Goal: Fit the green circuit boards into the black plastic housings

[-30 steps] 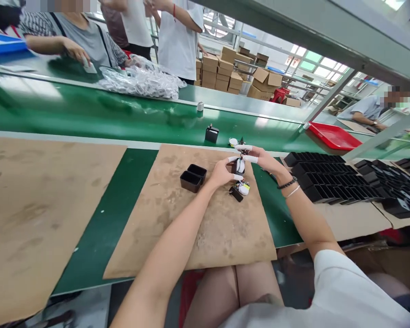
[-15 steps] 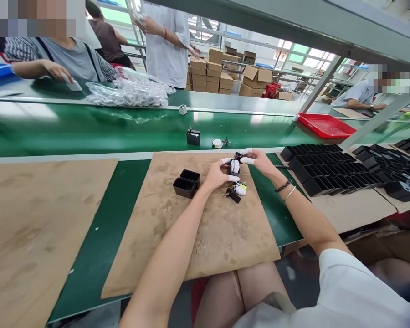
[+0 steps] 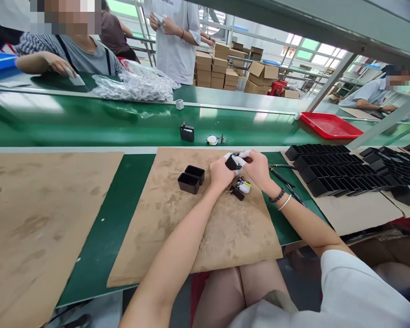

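My left hand [image 3: 221, 172] and my right hand [image 3: 258, 168] meet over a brown cardboard sheet [image 3: 205, 228], both closed around a small black part [image 3: 233, 163] held between them. White finger cots cover the fingertips. Just under the hands lies another small black-and-white part [image 3: 241, 188] with some yellow on it. Two empty black boxes [image 3: 191, 178] sit side by side on the cardboard to the left of my left hand.
Stacked black trays [image 3: 331, 175] fill the right side. On the green belt [image 3: 123, 127] sit a black charger-like part [image 3: 187, 132] and a small white piece [image 3: 212, 140]. A red tray [image 3: 330, 125], a heap of clear bags [image 3: 136, 86] and other people stand beyond.
My right hand's fingers, spread a second ago, have closed in on the black part and both hands now press together around it. The view shifted slightly.
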A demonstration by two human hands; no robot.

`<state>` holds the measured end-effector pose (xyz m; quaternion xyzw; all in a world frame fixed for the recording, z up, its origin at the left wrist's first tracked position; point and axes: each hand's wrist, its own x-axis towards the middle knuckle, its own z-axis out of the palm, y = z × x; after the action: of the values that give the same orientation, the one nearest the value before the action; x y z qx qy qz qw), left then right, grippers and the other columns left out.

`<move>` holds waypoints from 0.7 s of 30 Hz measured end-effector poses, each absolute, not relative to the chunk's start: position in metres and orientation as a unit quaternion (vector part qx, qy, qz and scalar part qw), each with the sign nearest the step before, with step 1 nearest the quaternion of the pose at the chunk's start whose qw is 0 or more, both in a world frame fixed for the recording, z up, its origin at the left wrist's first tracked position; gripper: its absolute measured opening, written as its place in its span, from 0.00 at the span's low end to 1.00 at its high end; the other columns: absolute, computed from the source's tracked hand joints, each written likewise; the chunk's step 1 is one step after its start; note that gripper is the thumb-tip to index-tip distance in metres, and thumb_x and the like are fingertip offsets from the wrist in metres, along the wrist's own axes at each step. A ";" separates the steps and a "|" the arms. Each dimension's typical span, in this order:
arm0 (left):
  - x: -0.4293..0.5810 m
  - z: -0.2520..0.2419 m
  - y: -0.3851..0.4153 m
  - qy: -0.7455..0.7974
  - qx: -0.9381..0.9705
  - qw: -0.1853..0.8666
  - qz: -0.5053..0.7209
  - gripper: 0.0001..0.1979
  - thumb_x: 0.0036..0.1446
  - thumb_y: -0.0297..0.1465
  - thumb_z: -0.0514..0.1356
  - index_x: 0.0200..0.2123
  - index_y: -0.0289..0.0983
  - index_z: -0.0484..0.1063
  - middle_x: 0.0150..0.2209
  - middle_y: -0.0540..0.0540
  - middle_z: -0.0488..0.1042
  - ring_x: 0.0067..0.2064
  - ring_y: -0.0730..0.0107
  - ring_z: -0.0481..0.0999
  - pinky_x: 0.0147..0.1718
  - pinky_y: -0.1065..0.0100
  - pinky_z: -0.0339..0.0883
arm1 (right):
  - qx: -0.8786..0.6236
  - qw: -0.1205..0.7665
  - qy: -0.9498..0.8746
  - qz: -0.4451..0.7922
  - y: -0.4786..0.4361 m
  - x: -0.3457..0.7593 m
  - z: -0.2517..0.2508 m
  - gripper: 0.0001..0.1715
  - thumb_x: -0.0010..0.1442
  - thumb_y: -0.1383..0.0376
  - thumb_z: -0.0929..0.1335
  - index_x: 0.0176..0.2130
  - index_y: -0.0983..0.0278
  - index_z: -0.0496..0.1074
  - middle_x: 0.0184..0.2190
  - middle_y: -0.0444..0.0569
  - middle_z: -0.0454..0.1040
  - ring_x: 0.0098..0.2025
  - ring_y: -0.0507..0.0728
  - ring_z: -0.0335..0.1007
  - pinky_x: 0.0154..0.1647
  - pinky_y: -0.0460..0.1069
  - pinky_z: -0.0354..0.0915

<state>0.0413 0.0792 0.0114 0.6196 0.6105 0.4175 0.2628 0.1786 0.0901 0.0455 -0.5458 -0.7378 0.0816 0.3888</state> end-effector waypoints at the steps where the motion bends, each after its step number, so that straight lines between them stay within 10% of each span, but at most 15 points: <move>1: 0.042 0.013 0.078 0.626 0.623 0.248 0.399 0.22 0.47 0.28 0.71 0.48 0.41 0.78 0.44 0.43 0.84 0.48 0.54 0.82 0.55 0.57 0.71 | -0.553 0.377 -0.740 0.061 0.089 0.175 0.041 0.07 0.61 0.64 0.72 0.30 0.62 0.76 0.31 0.48 0.73 0.31 0.57 0.68 0.35 0.51 0.63; 6: 0.040 0.027 0.071 0.669 0.644 0.200 0.312 0.17 0.55 0.26 0.62 0.49 0.39 0.76 0.49 0.40 0.83 0.57 0.51 0.79 0.67 0.48 0.58 | -0.535 0.357 -0.762 0.075 0.094 0.170 0.025 0.08 0.58 0.64 0.73 0.39 0.62 0.73 0.38 0.49 0.76 0.36 0.58 0.70 0.37 0.51 0.65; 21: -0.036 0.084 0.193 0.808 0.555 0.149 0.131 0.40 0.57 0.35 0.71 0.65 0.23 0.59 0.66 0.18 0.64 0.68 0.35 0.67 0.63 0.47 0.65 | -0.466 0.361 -0.804 0.082 0.137 0.200 0.013 0.14 0.66 0.64 0.69 0.50 0.64 0.76 0.45 0.58 0.79 0.45 0.65 0.75 0.48 0.56 0.70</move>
<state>-0.0357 0.1928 0.0839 0.5554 0.8077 0.1305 0.1488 0.2000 0.1374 0.0133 -0.4664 -0.8036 0.0822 0.3605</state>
